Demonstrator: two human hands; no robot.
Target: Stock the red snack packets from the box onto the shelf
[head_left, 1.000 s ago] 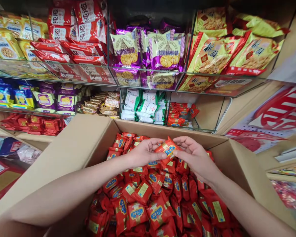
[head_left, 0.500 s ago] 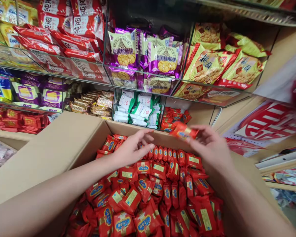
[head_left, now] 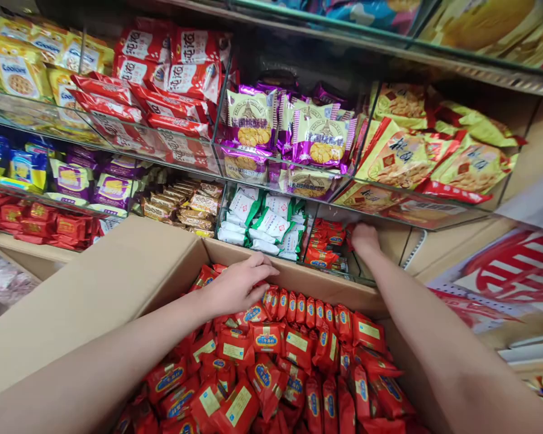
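A cardboard box full of red wrapped packets stands in front of me. My left hand hovers over the packets by the box's far wall, palm down, its fingers slightly bent and apart, holding nothing. Beyond that wall, my right hand reaches into the lower shelf compartment at the right. It is at the right side of the small red packets there. A bit of red wrapper shows at its fingertips, but the fingers are mostly hidden, so their grip cannot be made out.
Glass-fronted shelves hold white and green packets, brown bars, purple biscuit packs, red and white packs and yellow packs. A box flap spreads to the left. A glass shelf edge hangs above my right forearm.
My right hand has moved forward from above the box into the shelf compartment with the red packet it held. My left hand stays near the far wall. The view has tilted up and left.
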